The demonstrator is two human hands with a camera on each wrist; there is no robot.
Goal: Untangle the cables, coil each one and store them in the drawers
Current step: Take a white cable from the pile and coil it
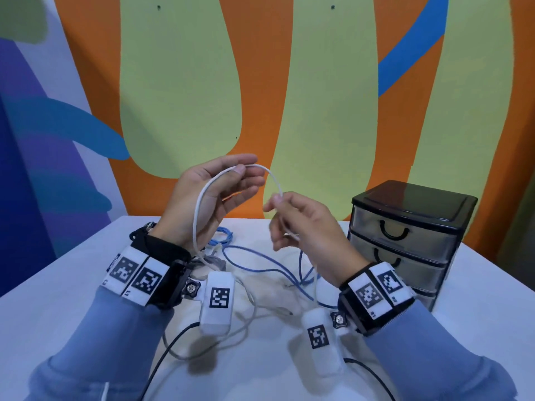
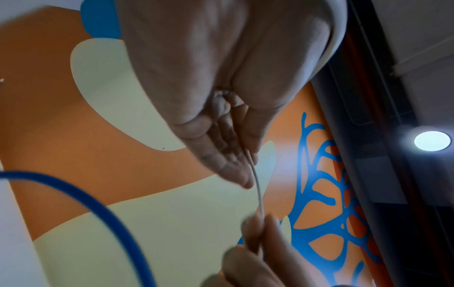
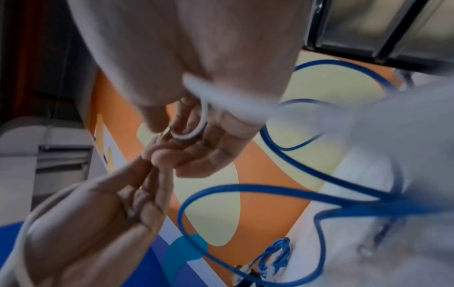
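My left hand [image 1: 244,166] is raised above the table and pinches a thin white cable [image 1: 199,204] between thumb and forefinger. The cable arches from there to my right hand [image 1: 275,202], which pinches it at the fingertips. Its other run drops past my left wrist to the table. In the left wrist view the white cable [image 2: 258,190] spans from my left fingers [image 2: 236,170] to the right fingers [image 2: 270,229]. The right wrist view shows a small loop of white cable [image 3: 200,124] in my right fingers. A blue cable [image 1: 260,254] lies tangled on the table.
A black three-drawer unit [image 1: 405,227] stands at the table's right, drawers closed. A grey cable [image 1: 249,311] sprawls on the white table [image 1: 72,299] below my wrists, and a bundled blue cable end [image 1: 221,235] lies behind. A painted wall rises just beyond the table.
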